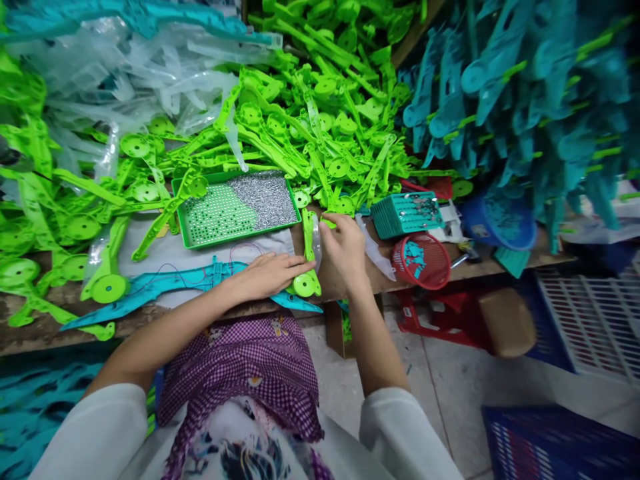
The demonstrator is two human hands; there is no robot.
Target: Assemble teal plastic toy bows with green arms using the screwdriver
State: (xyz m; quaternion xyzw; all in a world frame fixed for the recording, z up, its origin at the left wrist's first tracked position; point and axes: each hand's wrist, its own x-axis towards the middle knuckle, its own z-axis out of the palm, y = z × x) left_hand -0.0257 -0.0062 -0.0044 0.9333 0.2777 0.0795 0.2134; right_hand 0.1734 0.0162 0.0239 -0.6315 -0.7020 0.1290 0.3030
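Note:
My left hand (267, 273) lies stretched out over a long teal plastic part (183, 283), its fingertips against a lime-green plastic arm (309, 247) with a round end. Just right of that arm, my right hand (345, 243) is closed, thumb and fingers curled together on a small lime-green plastic piece (327, 223) that mostly hides in the grip. Thin wires run along the teal part. Behind my hands sits a green perforated tray (210, 223) with a mass of small metal screws (265, 197) at its right side.
Lime-green parts (325, 127) are heaped at the back, with clear plastic parts (140, 67) at the left. Teal parts (500, 73) hang in rows at the right. A stacked teal tray (395, 217), a red basket (433, 270) and a blue tub (520, 233) stand right.

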